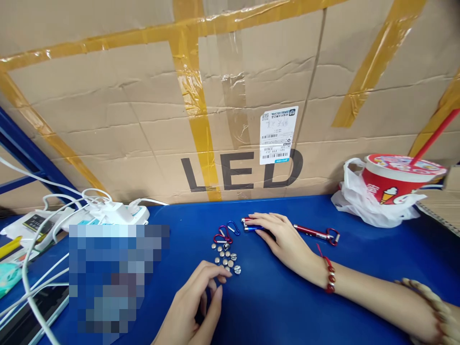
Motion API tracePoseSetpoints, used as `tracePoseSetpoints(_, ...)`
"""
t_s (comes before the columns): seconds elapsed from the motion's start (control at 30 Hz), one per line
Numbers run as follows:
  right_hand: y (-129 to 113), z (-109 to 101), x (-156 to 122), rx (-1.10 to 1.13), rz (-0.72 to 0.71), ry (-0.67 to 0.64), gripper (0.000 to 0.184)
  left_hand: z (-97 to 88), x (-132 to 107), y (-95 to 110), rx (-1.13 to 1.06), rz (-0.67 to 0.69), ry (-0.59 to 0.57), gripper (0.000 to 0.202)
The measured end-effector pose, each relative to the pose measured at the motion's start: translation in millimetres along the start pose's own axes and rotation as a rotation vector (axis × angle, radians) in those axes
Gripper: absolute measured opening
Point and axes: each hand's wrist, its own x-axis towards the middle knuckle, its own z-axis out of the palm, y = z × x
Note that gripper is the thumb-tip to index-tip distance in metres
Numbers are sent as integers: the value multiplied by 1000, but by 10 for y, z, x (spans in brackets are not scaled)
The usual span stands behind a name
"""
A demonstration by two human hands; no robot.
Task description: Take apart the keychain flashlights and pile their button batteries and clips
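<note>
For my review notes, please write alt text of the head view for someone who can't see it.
A person's right hand lies over red and blue tubes on a blue table, the left hand close to small shiny pieces with colored clips beyond. Behind stands a cardboard box marked LED; at right, a red cup in a plastic bag.

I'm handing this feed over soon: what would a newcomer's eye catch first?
The huge cardboard box marked LED, filling the background. Then the red cup with its straw, in a white bag at the right rear of the blue table. Nearer the middle, the right hand lies over shiny tubes, the left hand near small silvery discs.
</note>
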Motion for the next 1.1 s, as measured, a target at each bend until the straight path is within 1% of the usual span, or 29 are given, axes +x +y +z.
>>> tracePoseSetpoints(0.07,-17,-12,1,11,-7,21,29,-20,9,-14,22,25,-27,19)
tracePoseSetpoints(0.2,-102,-39,-10,80,-37,94,27,-78,24,-48,85,100,-156,21)
tracePoseSetpoints(0.3,-194,-57,-37,95,-68,168,26,-101,21,-49,124,98,-171,23)
tracePoseSetpoints(0.37,-252,-73,-60,-1,-165,209,31,-98,18,-37,149,97,-157,23)
tracePoseSetpoints(0.5,-356,-129,-90,-264,-474,242,39,-78,29,-5,168,173,-55,25)
tracePoseSetpoints(0.57,-403,-161,-98,-324,-589,281,38,-72,33,1,164,212,-19,32)
tracePoseSetpoints(0.67,-456,-194,-113,-366,-696,331,34,-66,22,-11,150,239,-6,46)
tracePoseSetpoints(0.83,-474,-203,-137,-419,-744,337,33,-52,-17,-41,143,265,-44,57)
tracePoseSetpoints(1.1,-473,-183,-156,-434,-745,343,34,-36,-24,-39,146,298,-52,63)
